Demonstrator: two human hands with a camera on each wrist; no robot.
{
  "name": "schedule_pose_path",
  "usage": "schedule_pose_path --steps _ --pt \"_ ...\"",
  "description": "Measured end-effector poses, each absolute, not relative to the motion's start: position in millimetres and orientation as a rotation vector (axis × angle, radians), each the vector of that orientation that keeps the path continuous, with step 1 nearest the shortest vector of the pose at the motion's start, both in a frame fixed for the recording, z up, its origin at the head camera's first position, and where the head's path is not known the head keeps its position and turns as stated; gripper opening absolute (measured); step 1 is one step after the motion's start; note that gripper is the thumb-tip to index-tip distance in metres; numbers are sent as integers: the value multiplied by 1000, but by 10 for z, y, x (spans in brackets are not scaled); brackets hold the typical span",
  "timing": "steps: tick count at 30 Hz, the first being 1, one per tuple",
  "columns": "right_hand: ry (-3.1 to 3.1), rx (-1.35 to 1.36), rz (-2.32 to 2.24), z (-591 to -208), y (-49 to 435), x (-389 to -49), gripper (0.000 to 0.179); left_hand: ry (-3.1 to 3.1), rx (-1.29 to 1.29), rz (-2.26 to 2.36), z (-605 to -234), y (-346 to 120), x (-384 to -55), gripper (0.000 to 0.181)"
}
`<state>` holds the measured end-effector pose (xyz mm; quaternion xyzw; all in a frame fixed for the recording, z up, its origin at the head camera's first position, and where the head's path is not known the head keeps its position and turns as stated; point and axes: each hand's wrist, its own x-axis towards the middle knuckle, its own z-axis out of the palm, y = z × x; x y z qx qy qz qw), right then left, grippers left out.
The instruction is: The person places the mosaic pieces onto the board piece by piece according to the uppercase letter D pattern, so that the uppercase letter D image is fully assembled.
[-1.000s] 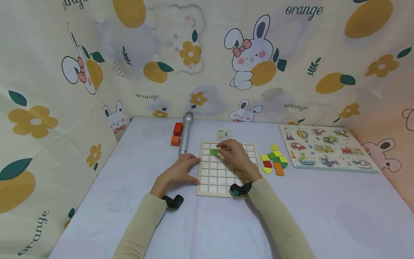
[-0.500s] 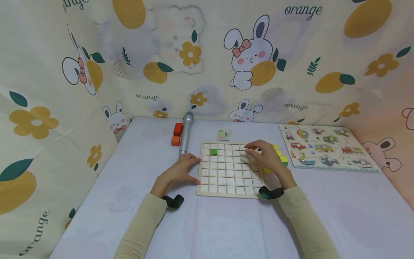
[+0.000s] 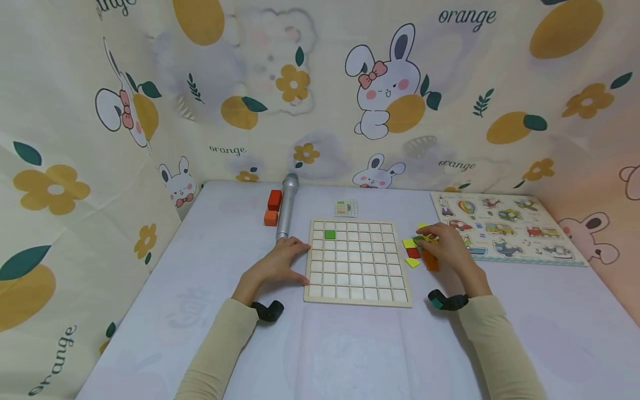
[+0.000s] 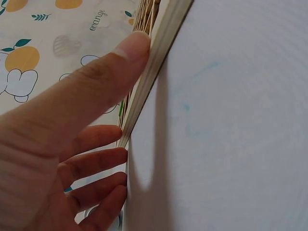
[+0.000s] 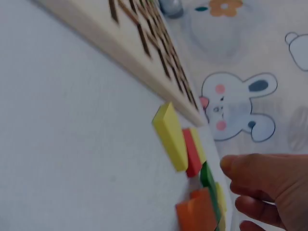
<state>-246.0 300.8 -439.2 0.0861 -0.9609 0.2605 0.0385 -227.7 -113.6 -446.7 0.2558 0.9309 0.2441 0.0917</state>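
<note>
A square wooden grid board (image 3: 357,304) lies on the table with one green tile (image 3: 330,234) in its upper left part. My left hand (image 3: 276,262) rests at the board's left edge, thumb and fingertips touching the rim (image 4: 156,65) in the left wrist view. Over a small pile of tiles right of the board is my right hand (image 3: 446,250), its fingertips close to a green tile (image 5: 208,177). The pile also has yellow (image 5: 171,137), red (image 5: 193,155) and orange (image 5: 198,211) pieces. No piece shows between the right thumb and fingers, which partly cover the pile in the head view.
A silver microphone (image 3: 286,205) lies left of the board beside a red block (image 3: 274,200) and an orange block (image 3: 270,218). Behind the board is a small pattern card (image 3: 346,208). A picture puzzle board (image 3: 510,228) lies at the right. Printed cloth (image 3: 310,111) rises behind the table.
My right hand has moved rightward from the green tile on the board, across the grid, to the loose tiles. That green tile stays in its cell. My left hand has not moved.
</note>
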Motion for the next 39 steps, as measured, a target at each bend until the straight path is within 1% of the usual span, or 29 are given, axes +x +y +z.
schedule_pose_path --steps 7,12,22,33,39 --pt "-3016 186 725 -4446 3050 -2487 39 2765 751 706 -4457 -1123 -2280 83" --pt "-3031 151 694 -4477 3049 -2495 42 2768 761 712 -4446 -1115 -2273 84" --pt "-3051 190 709 -4454 3031 -2481 33 2767 750 725 -4454 -1112 -2264 83" --pt "-3062 181 694 -4430 3018 -2468 33 2777 808 722 -4486 -1142 -2279 83" --pt "-3023 256 779 -4387 2924 -2520 32 2778 793 723 -4484 -1144 -2275 83"
